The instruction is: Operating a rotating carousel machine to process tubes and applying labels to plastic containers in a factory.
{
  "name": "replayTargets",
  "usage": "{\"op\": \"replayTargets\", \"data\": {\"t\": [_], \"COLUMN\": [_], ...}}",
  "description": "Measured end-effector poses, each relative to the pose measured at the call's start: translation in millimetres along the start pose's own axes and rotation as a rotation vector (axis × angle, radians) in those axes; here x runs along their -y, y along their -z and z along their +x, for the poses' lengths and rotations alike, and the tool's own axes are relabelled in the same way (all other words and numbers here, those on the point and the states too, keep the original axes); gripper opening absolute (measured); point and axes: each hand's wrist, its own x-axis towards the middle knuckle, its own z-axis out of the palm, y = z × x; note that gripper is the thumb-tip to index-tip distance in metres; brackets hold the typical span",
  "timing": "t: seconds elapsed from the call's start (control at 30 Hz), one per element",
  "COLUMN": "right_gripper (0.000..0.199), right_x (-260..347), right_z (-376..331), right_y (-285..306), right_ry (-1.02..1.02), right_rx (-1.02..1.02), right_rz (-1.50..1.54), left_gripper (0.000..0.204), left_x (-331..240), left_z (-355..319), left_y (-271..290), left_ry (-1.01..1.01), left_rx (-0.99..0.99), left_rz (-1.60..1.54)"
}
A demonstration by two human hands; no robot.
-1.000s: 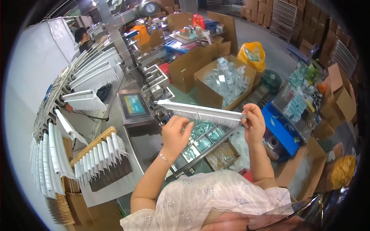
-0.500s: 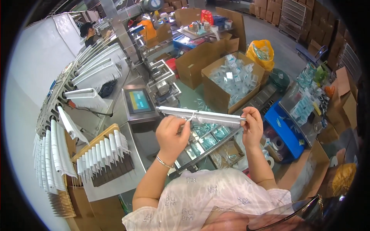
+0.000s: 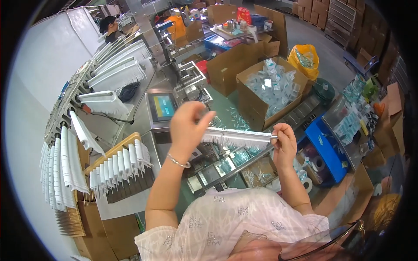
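Observation:
A thin metal rod carrying a white strip with a dense hanging fringe (image 3: 239,137) lies nearly level before my chest. My right hand (image 3: 284,143) pinches the rod's right end between thumb and fingers. Over the rod's left part is my left hand (image 3: 185,130), thumb stretched away from the curled fingers, with nothing visible in it. That hand hides the rod's left end, and its fingertips are slightly blurred. A bracelet (image 3: 178,161) circles the left wrist.
At left, a wooden rack (image 3: 115,158) holds several white-wrapped rods; more hang from a curved metal carrier (image 3: 65,114). A touchscreen (image 3: 163,105) stands beyond my left hand. Ahead, a carton (image 3: 251,104) holds clear packages. A blue bin (image 3: 324,150) is at right. Another person works far left.
My left hand has left its pinch on a white thread at the rod's middle, moving up and left while its thumb spread. My right hand keeps its hold on the rod's end.

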Motion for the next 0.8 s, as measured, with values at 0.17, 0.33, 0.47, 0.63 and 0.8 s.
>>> {"op": "replayTargets", "data": {"t": [0.17,0.33,0.47,0.63,0.8], "right_gripper": [0.016,0.016,0.016,0.014,0.012], "right_x": [2,0,0,-7,-27], "right_z": [14,31,39,39,44], "right_y": [9,8,13,25,3], "right_ry": [0.050,0.074,0.089,0.135,0.045], "right_rx": [0.004,0.002,0.028,-0.006,0.036], "right_rz": [-0.010,0.004,0.076,0.096,0.076], "left_gripper": [0.022,0.016,0.014,0.015,0.014], "left_x": [40,68,63,56,73], "left_z": [-5,-12,-18,-37,-45], "left_y": [24,17,23,15,32], "left_ry": [0.130,0.480,0.503,0.443,0.400], "left_rx": [-0.096,0.148,0.140,0.096,-0.034], "left_rz": [0.281,-0.491,-0.666,-0.732,-0.726]}}
